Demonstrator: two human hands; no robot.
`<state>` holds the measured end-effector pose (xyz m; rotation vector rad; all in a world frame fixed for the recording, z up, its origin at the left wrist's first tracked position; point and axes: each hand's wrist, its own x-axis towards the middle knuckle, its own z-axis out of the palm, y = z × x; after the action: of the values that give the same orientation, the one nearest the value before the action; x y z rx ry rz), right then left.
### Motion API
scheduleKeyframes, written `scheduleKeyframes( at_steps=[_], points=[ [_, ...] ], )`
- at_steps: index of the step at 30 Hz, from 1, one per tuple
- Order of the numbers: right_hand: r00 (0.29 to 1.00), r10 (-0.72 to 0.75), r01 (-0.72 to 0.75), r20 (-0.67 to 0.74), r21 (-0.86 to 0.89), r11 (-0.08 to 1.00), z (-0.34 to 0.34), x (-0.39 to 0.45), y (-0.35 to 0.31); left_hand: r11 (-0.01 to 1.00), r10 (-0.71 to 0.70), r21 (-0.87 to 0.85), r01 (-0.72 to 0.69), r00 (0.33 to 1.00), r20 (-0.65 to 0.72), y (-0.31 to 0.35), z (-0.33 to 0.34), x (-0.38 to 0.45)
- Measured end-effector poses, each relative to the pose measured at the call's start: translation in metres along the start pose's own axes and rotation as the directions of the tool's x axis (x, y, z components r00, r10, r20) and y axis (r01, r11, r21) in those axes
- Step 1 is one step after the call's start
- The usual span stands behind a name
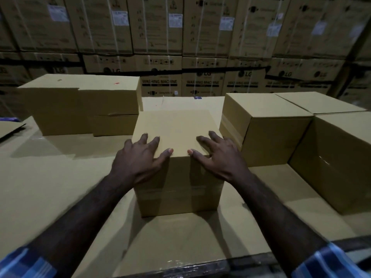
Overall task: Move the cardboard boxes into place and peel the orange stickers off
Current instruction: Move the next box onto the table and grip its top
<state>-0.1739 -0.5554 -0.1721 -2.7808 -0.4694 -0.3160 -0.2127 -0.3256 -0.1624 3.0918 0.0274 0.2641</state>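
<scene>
A plain cardboard box (176,129) stands in the middle of a cardboard-covered surface (50,187). My left hand (140,157) rests flat on its near left top edge, fingers spread. My right hand (216,155) lies the same way on the near right top edge. Neither hand grips anything. No sticker shows on this box. To the back left a larger box (80,97) carries a small orange sticker (116,83) on its top. Two more boxes stand on the right, one beside the middle box (265,125) and one nearer me (341,161).
A smaller box (114,125) sits under the back-left stack. Another box (319,102) stands at the far right rear. A wall of stacked washing machine cartons (180,47) fills the background. A loose cardboard sheet (10,127) lies at the left edge.
</scene>
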Motion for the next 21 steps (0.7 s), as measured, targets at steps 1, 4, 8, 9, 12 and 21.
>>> scheduleKeyframes(
  at_steps=[1,4,8,9,12,21],
  points=[
    [1.0,0.0,0.0,-0.003,0.009,1.0,0.0,0.0,0.0,1.0,0.011,-0.014,-0.011,1.0,-0.013,0.0,-0.001,0.001],
    [1.0,0.002,-0.001,-0.009,0.039,0.999,-0.001,0.0,0.002,0.996,0.039,-0.076,-0.043,0.997,-0.06,0.002,-0.006,0.0],
    [0.999,0.01,-0.006,-0.044,0.087,0.996,-0.006,-0.005,0.005,0.983,0.051,-0.173,-0.066,0.995,-0.088,0.008,-0.013,-0.003],
    [0.998,0.013,-0.007,-0.056,0.1,0.995,-0.009,-0.008,0.007,0.981,0.057,-0.182,-0.074,0.994,-0.095,0.01,-0.015,-0.004],
    [0.995,0.016,-0.004,-0.101,0.121,0.993,-0.02,-0.017,0.013,0.975,0.08,-0.197,-0.101,0.99,-0.115,0.02,-0.02,-0.01],
    [0.975,0.078,-0.041,-0.21,0.179,0.983,-0.068,-0.066,0.067,0.97,0.13,-0.183,-0.159,0.978,-0.163,0.098,-0.041,-0.027]
  ],
)
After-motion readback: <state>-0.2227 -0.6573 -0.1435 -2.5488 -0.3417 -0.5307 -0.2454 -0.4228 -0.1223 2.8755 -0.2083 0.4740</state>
